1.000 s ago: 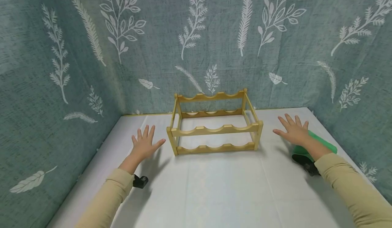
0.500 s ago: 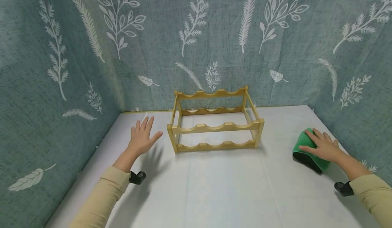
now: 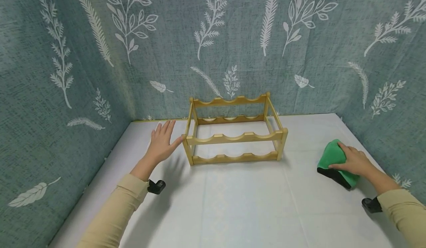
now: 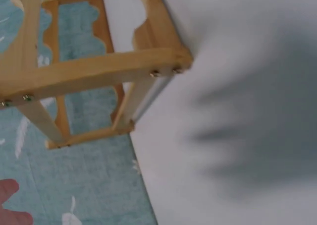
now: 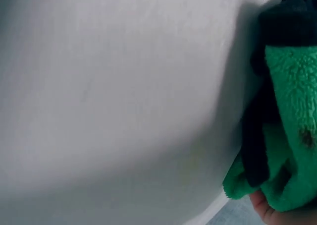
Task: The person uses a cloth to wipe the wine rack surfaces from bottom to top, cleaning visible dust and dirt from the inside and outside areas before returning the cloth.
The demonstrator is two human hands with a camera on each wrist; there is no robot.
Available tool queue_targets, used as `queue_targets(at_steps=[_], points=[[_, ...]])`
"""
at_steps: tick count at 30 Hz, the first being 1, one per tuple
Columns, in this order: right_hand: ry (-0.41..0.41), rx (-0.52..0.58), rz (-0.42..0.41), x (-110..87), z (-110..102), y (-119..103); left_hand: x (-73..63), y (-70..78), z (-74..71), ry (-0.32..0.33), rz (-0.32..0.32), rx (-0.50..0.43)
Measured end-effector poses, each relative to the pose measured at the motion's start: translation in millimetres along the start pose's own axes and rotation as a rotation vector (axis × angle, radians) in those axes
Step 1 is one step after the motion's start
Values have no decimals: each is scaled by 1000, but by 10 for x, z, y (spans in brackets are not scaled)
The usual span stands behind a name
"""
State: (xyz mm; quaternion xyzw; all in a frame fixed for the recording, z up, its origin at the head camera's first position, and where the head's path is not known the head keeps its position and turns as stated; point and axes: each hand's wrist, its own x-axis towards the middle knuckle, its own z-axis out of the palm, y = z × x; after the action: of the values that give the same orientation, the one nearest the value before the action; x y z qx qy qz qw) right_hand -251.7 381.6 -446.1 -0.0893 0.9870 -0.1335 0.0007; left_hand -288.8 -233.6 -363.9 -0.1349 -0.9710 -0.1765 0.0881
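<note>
A pale wooden bottle rack (image 3: 233, 138) with scalloped rails stands near the back of the table. My left hand (image 3: 161, 144) is beside it, fingers spread, with the thumb tip right at the rack's front left post. In the left wrist view the end of the rack (image 4: 99, 74) shows large, and a bit of my fingertips (image 4: 12, 205) appears low at the edge. Over on the right, my right hand (image 3: 357, 163) grips a fuzzy green cloth (image 3: 332, 155) with a black border. The right wrist view shows the bunched cloth (image 5: 294, 106) and part of a finger (image 5: 260, 205) at its lower edge.
A white cover lies over the table (image 3: 246, 203). Blue-green fabric walls (image 3: 233, 37) with white leaf prints rise at the back and on both sides. Black wrist cameras (image 3: 156, 187) hang under both forearms.
The right hand has moved right and down onto the green cloth, its fingers now curled round it. After drifting slightly left, the left hand has moved right to the rack's post.
</note>
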Motion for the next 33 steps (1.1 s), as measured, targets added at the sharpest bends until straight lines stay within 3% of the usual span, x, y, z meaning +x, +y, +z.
queue_targets(at_steps=[8,18,24,33], points=[[-18,44,-1,-30,21,-104,77,109,7,5,26,15],[-38,92,-117,-77,-43,-259,112,141,43,-22,31,-1],[-40,157,-181,-55,-264,-489,152,163,37,-43,31,-10],[-103,203,-317,-1,-494,-973,230,125,21,3,41,-83]])
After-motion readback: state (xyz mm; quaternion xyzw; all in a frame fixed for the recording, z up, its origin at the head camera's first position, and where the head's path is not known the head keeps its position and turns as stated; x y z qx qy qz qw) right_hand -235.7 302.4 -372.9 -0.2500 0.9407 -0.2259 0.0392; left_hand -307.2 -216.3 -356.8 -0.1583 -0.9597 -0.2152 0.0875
